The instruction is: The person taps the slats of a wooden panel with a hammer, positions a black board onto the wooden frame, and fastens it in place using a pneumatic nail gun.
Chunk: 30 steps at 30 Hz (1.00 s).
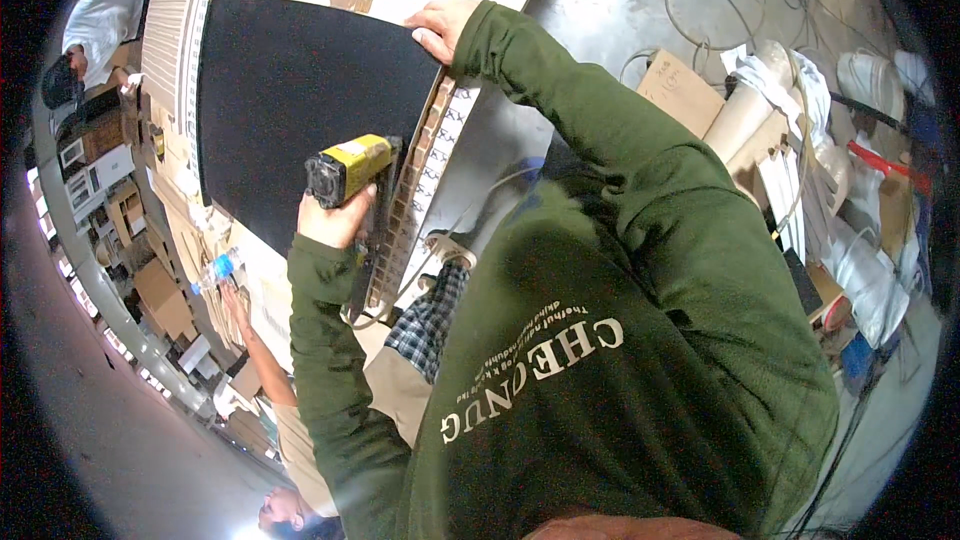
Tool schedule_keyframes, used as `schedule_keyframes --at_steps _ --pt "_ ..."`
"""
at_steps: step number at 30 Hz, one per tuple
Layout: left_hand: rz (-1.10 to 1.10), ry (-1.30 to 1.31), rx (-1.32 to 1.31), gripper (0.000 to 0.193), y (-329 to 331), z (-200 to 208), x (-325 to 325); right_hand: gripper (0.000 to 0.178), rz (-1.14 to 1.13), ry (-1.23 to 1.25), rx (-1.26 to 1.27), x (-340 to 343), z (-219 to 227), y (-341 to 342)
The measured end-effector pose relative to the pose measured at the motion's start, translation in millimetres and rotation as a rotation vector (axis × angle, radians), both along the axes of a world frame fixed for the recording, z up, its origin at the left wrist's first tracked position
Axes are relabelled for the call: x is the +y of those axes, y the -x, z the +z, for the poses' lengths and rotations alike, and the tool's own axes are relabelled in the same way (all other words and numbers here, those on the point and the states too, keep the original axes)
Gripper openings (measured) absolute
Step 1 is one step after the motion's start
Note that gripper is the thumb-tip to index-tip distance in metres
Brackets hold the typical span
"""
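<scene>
A large black panel lies in front of me, with a brown slotted edge and a white patterned strip along its near right side. My left hand is closed around a yellow-and-black nail gun, held over the panel's near right edge. Its handle is partly hidden by the hand, and its tip cannot be made out. At the panel's far right corner, my right hand grips the edge, thumb on top and fingertips at the far side.
Near the panel's left side, another person's hand rests by a blue-capped bottle. A second person stands at the upper left. Cardboard, wrapped rolls and a coiled hose lie on the floor at right.
</scene>
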<state>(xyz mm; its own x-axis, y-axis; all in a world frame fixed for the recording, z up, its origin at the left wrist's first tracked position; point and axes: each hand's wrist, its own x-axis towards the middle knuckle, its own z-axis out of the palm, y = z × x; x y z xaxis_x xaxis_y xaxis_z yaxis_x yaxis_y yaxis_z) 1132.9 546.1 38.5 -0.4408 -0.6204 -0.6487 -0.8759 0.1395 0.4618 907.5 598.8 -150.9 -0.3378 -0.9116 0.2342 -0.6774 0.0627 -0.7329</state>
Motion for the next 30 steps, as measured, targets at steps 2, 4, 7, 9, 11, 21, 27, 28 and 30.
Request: schedule_keyframes --at_steps 2,4,7,9,11,21,27,28,30 --pt "-0.159 0.038 0.158 0.033 -3 -1 -4 0.030 0.115 -0.039 -0.021 -3 2 5" --pt "0.048 -0.034 0.255 0.032 2 -1 0 0.030 0.106 -0.008 -0.016 0 7 6" --pt "0.133 -0.138 0.134 0.031 9 -7 -6 0.030 0.098 -0.027 -0.040 1 7 7" --pt "0.146 -0.142 0.095 0.032 13 -10 -8 0.030 0.130 -0.047 -0.051 0 8 9" --pt "0.095 -0.128 0.106 0.033 14 -13 -11 0.031 0.131 -0.028 -0.052 -1 6 9" --pt "0.033 -0.090 0.112 0.034 11 -15 -10 0.031 0.133 -0.016 -0.049 -1 3 8" --pt "-0.075 -0.019 0.117 0.033 21 -8 -6 0.030 0.106 -0.003 -0.023 -1 -1 5" --pt "-0.076 -0.017 0.117 0.033 19 -10 -7 0.030 0.088 0.015 -0.010 -1 -1 3" --pt "0.068 -0.131 0.180 0.032 16 -12 -11 0.031 0.089 -0.022 -0.024 0 5 4"
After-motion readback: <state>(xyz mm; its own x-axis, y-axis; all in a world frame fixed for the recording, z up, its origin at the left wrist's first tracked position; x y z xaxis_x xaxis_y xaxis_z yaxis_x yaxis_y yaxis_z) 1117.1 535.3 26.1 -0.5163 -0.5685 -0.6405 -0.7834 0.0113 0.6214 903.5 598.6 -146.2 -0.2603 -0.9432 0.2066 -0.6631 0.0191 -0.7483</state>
